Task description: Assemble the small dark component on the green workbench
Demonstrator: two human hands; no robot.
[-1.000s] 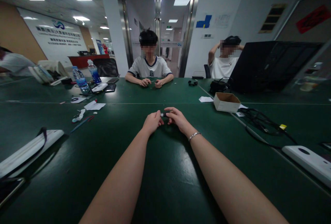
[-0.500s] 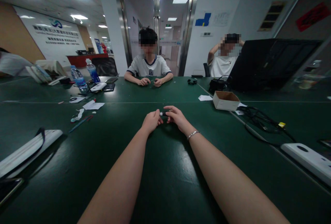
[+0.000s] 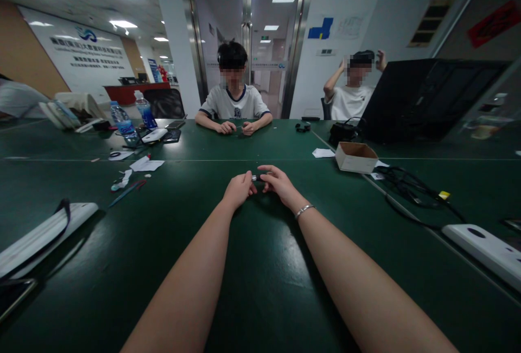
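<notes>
Between my two hands, just above or on the green table point(image 3: 260, 266), is a small black-and-silver stick-like object point(image 3: 255, 178); most of it is covered by fingers, so its kind is unclear. My left hand point(image 3: 239, 189) pinches its left end, with thumb and fingers closed. At the other end, my right hand point(image 3: 279, 184) grips it between thumb and fingers, the index finger stretched out above. A silver bracelet point(image 3: 304, 210) circles my right wrist.
To the left lie papers point(image 3: 147, 164), a blue pen-like tool point(image 3: 124, 195) and a white power strip point(image 3: 52, 236). An open cardboard box point(image 3: 356, 158), black cables point(image 3: 415, 190) and another power strip point(image 3: 484, 241) are on the right. A person point(image 3: 234, 103) sits opposite.
My hands and the small black-and-silver object stay nearly in place. The person at the back right has moved one hand outward from the head.
</notes>
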